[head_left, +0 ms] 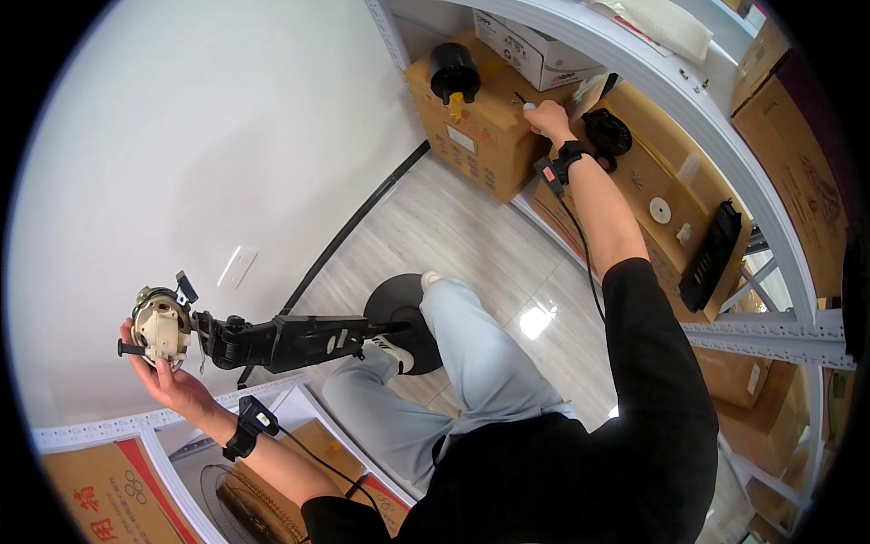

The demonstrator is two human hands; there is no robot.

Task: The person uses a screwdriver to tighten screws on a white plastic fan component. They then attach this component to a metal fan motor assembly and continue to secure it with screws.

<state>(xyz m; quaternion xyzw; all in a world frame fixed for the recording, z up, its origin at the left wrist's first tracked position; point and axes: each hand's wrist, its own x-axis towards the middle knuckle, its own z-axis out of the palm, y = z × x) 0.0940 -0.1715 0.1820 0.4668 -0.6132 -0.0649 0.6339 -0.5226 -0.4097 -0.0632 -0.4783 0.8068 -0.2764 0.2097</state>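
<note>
Cardboard box (501,138) bears black cylinder (454,71) near white-handled tool (529,106)

At nine o'clock I see a cream, rounded housing (166,331) in smooth, hard-looking plastic; toward one o'clock, a brown, boxy carton (494,163) in matt cardboard.

Brown carton (491,170) under a black cylinder (455,69) and white box (533,54); pale floor (489,231) under a round black base (385,296).

Lower-left carton (109,508) bore large red characters and a ringed mark; white box (535,54), red and dark print. Brown carton (494,168) showed characters near a pale label (460,138). Print on the right-hand carton (797,177) was unreadable.
</note>
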